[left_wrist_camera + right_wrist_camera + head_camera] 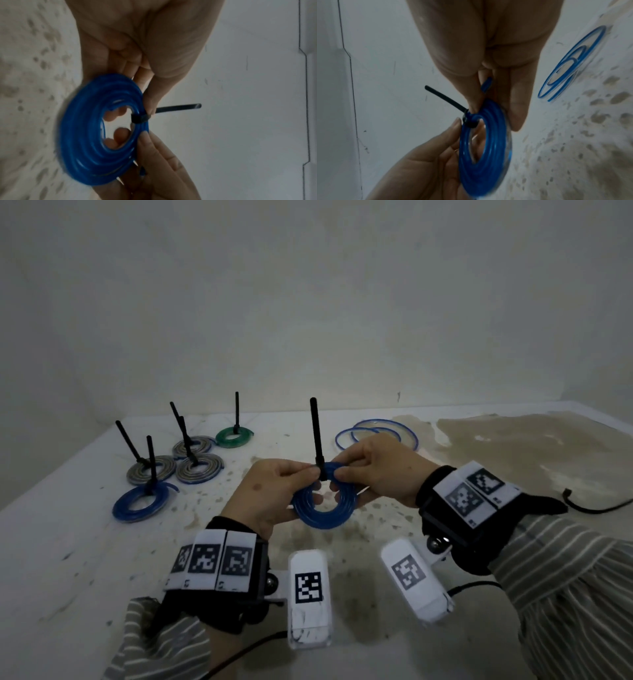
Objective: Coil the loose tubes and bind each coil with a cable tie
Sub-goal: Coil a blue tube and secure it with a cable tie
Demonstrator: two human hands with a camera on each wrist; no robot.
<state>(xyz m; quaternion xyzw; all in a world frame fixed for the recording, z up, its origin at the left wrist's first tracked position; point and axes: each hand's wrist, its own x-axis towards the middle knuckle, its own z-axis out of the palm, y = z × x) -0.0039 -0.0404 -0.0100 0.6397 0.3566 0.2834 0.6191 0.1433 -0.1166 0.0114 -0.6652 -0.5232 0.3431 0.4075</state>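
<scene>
Both hands hold a blue tube coil (323, 506) above the table, near its middle. A black cable tie (321, 469) wraps the coil's top edge, its long tail (315, 433) pointing straight up. My left hand (301, 479) pinches the coil just left of the tie, with fingers under the ring. On the tie's other side, my right hand (346, 470) pinches the coil. The left wrist view shows the tie band (140, 119) closed round the coil (89, 135). The right wrist view shows the coil (488, 155) and a short tube end (486, 85) sticking out between the fingers.
A loose blue tube (376, 433) lies in wide loops behind the hands. At the back left lie several tied coils with upright tails: grey ones (198, 470), a blue one (140, 503), a green one (234, 437). A black cable (596, 506) lies at the right.
</scene>
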